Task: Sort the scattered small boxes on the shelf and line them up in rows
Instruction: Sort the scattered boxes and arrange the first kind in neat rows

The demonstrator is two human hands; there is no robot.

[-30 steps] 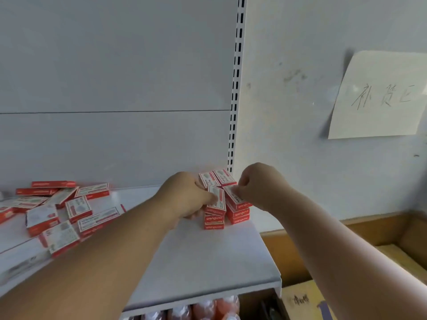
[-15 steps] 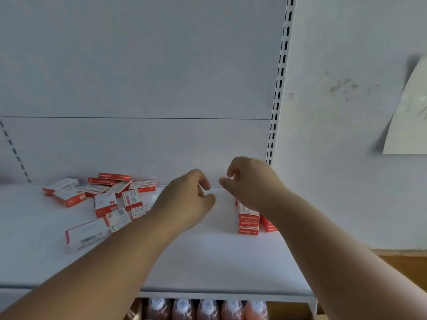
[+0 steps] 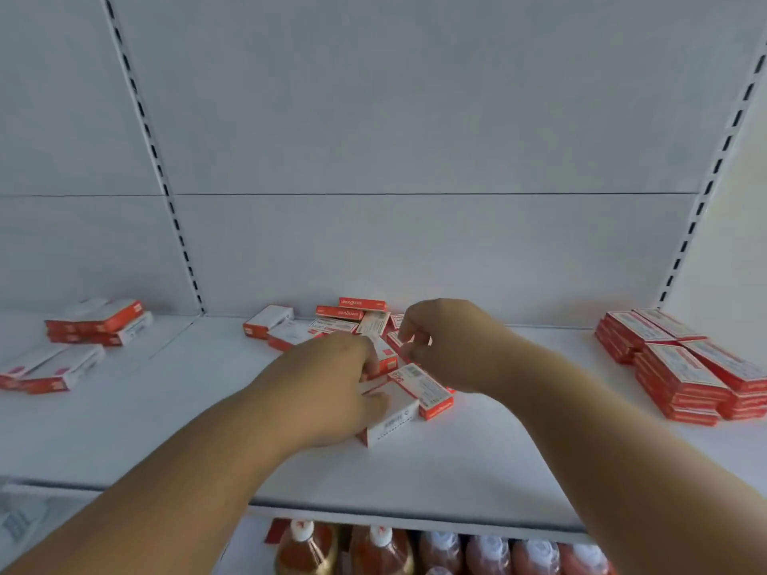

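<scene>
White metal shelf (image 3: 477,458), smooth and matte, fixed to a pale grey back panel (image 3: 415,118) with one horizontal seam. Slotted uprights (image 3: 153,159) running up the panel at left and right. Flat front lip along the shelf edge.

Below the shelf: row of clear plastic bottles (image 3: 440,549) with reddish-orange contents, two with white caps.

Scattered small boxes (image 3: 352,315) heaped loosely at centre rear of the shelf: flat rectangular cartons, red and white, printed labels, lying at mixed angles and overlapping. Print blurred, not legible with certainty.

Stacked boxes (image 3: 680,359) at the right end of the shelf, close to the right upright: same cartons, squared up in four neat piles several high, two behind and two in front.

Further boxes (image 3: 95,321) of the same kind at far left on the adjoining shelf section, some piled, some lying flat nearer the front.

Left hand (image 3: 332,388) palm down over the front of the heap, fingers curled round a white-faced box (image 3: 390,421) lying tilted on the shelf. Red-edged box (image 3: 427,390) just beside it, touching, at an angle.

Right hand (image 3: 444,338) above the middle of the heap, fingers bent inward and pinched together over a small box; actual grasp cannot be told, contact hidden by motion blur.

Both forearms bare, reaching in from the lower frame.
</scene>
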